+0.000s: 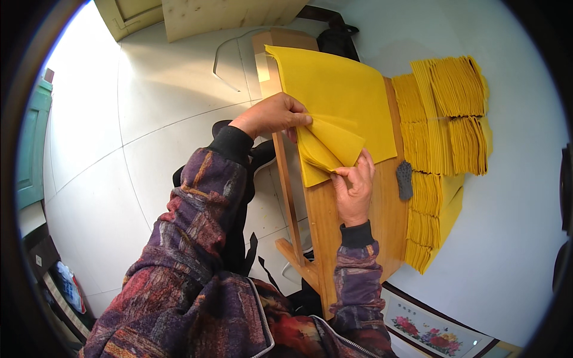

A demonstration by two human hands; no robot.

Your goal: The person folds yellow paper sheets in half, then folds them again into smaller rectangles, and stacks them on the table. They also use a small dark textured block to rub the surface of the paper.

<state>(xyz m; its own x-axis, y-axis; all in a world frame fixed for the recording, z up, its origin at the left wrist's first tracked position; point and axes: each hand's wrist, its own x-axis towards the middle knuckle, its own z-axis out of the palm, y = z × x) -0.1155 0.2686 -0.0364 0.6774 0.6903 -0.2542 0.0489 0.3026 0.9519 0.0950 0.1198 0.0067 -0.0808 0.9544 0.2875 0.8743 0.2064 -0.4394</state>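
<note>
Yellow matte sheets (332, 142) bow, edges pinched by left fingers (300, 119) and right fingers (364, 169).

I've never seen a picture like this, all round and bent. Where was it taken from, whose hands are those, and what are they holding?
No robot arms here: these are a person's own bare hands. The single picture comes from a wide fisheye camera worn on that person's head, looking down, so straight edges curve and the rim goes dark.

On the wooden table lies a pile of yellow sheets. The left hand pinches them near the left edge, while the right hand holds a lifted corner.

A small dark grey item sits to the right; I can't tell what it is. Beyond it are stacks of yellow pieces.
</note>
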